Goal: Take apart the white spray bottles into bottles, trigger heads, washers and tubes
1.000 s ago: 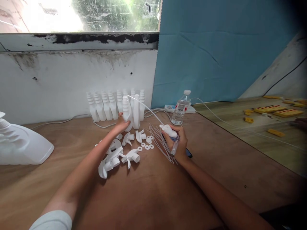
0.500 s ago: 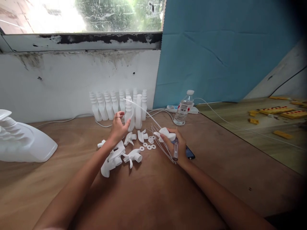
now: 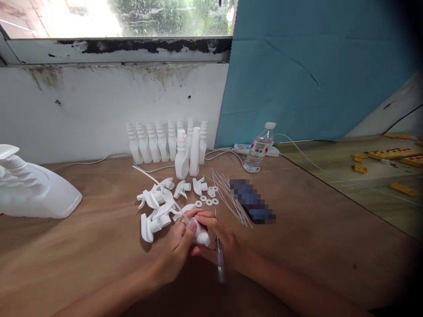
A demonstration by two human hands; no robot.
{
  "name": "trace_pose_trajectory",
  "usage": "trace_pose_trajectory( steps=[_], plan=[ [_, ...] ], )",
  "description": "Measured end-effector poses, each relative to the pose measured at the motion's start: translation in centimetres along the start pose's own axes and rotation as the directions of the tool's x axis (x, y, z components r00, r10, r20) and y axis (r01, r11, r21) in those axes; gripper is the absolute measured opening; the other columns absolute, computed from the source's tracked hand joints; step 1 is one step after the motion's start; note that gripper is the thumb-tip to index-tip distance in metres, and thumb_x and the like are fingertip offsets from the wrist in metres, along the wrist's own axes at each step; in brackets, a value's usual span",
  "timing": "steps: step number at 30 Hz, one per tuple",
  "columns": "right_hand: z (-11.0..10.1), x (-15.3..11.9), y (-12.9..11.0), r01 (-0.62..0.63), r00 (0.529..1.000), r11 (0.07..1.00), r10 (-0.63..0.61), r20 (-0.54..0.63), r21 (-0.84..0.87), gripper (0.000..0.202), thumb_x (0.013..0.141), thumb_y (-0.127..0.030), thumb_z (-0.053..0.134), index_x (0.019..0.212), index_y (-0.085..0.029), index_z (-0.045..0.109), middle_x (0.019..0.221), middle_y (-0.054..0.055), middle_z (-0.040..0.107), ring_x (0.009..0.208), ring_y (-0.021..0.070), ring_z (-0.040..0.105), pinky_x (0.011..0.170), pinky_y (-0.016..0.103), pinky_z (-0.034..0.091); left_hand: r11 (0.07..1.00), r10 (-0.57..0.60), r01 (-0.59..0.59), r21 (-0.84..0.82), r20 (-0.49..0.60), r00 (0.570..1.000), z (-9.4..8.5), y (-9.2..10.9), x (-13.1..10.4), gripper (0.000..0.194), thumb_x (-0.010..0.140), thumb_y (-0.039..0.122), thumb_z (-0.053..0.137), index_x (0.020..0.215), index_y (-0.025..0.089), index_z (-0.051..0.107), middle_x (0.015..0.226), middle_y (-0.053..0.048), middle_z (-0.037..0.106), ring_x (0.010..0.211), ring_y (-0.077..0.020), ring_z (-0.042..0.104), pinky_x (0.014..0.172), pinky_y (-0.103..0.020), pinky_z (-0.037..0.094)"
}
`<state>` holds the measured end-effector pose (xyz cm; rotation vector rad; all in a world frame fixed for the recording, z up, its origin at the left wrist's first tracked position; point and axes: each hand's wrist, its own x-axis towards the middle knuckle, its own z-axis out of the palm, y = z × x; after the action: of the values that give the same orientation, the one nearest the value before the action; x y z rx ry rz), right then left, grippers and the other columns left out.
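Note:
Close to the front of the table, both hands meet around a white trigger spray head (image 3: 201, 236). My left hand (image 3: 175, 248) is closed on its tube side, thumb pressed on top. A thin white dip tube (image 3: 145, 175) sticks out from it toward the far left. My right hand (image 3: 228, 241) grips the other side of the head and also keeps a screwdriver with a clear handle (image 3: 220, 259) between its fingers. Just beyond lie a pile of white spray heads (image 3: 161, 210), several flat white washers (image 3: 209, 202) and a bundle of loose dip tubes (image 3: 231, 200).
White bottles (image 3: 143, 143) stand in a row along the wall, two of them in front. A water bottle (image 3: 258, 152) stands by a power strip (image 3: 272, 152) and cables. A dark blurred phone (image 3: 251, 200) lies at right; a large white bottle (image 3: 46, 189) lies at left.
My right hand has brought the spray head and screwdriver left and nearer to me. My left hand has come back from near the bottles and closed on the spray head.

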<state>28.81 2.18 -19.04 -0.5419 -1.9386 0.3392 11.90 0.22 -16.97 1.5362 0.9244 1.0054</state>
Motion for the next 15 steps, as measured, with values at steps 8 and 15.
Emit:
trace_pose_trajectory(
  steps=[8, 15],
  plan=[
    [-0.7, 0.2, -0.9, 0.01, 0.998, 0.997, -0.005, -0.066, 0.075, 0.022, 0.095, -0.041, 0.044, 0.095, -0.022, 0.056, 0.072, 0.004, 0.059, 0.063, 0.0183, 0.057, 0.06, 0.034, 0.048, 0.996, 0.043, -0.034, -0.086, 0.114, 0.993, -1.3, -0.7, -1.4, 0.029, 0.096, 0.037, 0.041, 0.105, 0.02, 0.062, 0.107, -0.007, 0.06, 0.099, -0.0223, 0.053, 0.091, -0.034, 0.042],
    [-0.9, 0.9, -0.3, -0.283, 0.959, 0.952, 0.283, 0.023, 0.116, 0.031, 0.095, -0.047, 0.046, 0.103, -0.021, 0.061, 0.088, 0.007, 0.065, 0.08, 0.0188, 0.06, 0.074, 0.032, 0.051, 0.998, -0.042, 0.031, 0.049, 0.23, 0.972, -0.9, -1.4, -1.9, 0.045, 0.099, 0.049, 0.028, 0.085, 0.018, 0.057, 0.076, -0.003, 0.053, 0.071, -0.0158, 0.049, 0.069, -0.027, 0.039]
  ],
)
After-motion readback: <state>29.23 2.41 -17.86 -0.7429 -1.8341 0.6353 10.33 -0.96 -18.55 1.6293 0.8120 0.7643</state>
